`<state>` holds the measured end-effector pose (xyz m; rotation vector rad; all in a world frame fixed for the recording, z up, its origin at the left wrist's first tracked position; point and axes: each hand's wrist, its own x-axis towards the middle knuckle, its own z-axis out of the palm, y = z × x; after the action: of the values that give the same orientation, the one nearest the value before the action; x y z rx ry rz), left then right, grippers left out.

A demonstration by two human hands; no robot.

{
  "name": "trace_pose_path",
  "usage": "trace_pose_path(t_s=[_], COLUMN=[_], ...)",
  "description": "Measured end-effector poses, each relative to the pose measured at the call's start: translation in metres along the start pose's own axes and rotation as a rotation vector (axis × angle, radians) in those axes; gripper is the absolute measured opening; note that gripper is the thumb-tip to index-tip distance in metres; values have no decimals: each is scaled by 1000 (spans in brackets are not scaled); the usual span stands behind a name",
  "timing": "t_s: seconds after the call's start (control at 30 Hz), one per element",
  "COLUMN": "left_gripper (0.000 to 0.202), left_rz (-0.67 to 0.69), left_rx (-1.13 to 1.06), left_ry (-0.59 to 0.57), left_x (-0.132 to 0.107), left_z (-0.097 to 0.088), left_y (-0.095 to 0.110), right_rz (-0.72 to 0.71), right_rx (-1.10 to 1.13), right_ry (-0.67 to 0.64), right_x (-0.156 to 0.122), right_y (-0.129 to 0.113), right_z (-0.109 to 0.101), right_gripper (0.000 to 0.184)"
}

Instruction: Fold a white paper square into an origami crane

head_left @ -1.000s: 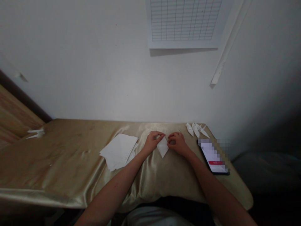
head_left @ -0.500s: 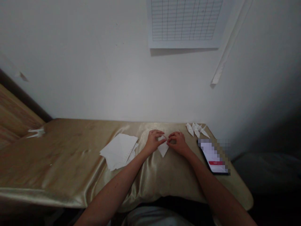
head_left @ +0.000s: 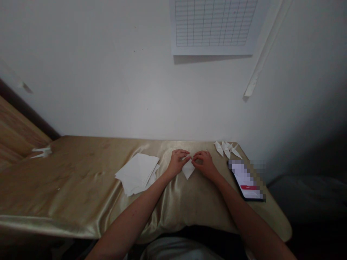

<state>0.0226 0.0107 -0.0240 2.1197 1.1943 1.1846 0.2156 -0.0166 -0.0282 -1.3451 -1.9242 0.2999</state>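
Note:
A small folded white paper (head_left: 188, 171) lies between my hands on the gold cloth, its pointed end toward me. My left hand (head_left: 178, 161) pinches its upper left edge with thumb and fingers. On the other side, my right hand (head_left: 203, 160) has its fingertips closed on the upper right edge. The top of the paper is partly covered by my fingers. To the right, near the wall, several folded paper cranes (head_left: 226, 148) lie in a row. Left of my hands is a loose stack of white paper sheets (head_left: 138, 171).
A phone (head_left: 246, 180) with a lit screen lies at the table's right edge. The gold satin tablecloth (head_left: 78, 173) has folds. A white object (head_left: 42, 152) sits at the far left. A gridded sheet (head_left: 214, 25) hangs on the wall behind.
My right thumb and fingers have shifted slightly left and closed in on the paper's upper edge. The paper looks a little wider at its lower part. Everything else has stayed put.

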Motion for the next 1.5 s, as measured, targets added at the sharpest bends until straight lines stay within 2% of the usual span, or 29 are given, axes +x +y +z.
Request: trace_pose_path(t_s=[0.23,0.53,0.77,1.03,1.37,1.5], left_gripper=[2,5,5,9,16,19], left_rz=[16,15,-5,-22,-31,-33], left_rx=[1,-5,-9,38,54,75], left_ry=[91,43,106,94,108,71], left_x=[-2,-2,-5,-5,-1,1], left_z=[-2,-3,-7,-6,-7,-8], left_y=[-3,1,7,10,5,2], right_rz=[-12,-46,-28,4,-14,-5], right_rx=[23,58,-56,-95,-77,-102], right_ry=[-1,78,3,-121,-114,-125], right_x=[-2,1,-3,-5,-3,-3], right_y=[1,-1,1,2,8,8], right_z=[3,3,3,-4,-8,-10], right_gripper=[2,7,2,6,7,6])
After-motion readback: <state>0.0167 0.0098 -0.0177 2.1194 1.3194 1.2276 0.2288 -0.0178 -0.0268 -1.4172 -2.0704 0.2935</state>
